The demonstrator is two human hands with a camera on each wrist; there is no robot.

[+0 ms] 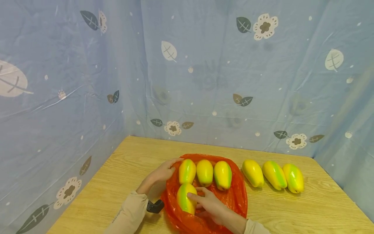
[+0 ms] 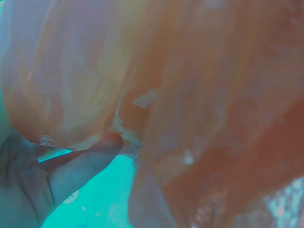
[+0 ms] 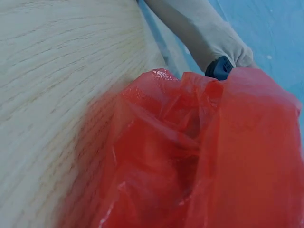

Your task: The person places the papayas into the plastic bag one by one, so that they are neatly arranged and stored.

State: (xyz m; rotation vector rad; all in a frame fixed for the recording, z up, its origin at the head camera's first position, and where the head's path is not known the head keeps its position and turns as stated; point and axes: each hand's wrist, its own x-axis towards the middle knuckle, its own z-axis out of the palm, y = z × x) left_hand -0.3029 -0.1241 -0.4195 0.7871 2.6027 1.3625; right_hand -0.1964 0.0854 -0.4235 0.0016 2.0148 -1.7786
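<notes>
The right hand [image 1: 208, 203] curled around 1 yellow-green mango [image 1: 185, 197] lying on the thin red plastic bag [image 1: 238, 195], the left hand [image 1: 163, 171] pinching the bag's rim — slick film could slip, sending it rolling.

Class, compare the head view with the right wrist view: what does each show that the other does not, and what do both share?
Only the head view shows seven yellow-green fruits, the right hand gripping the nearest fruit, the left hand and the patterned cloth. Only the right wrist view shows the bag's creases close up. Both show the red plastic bag, wooden table and left sleeve.
</notes>
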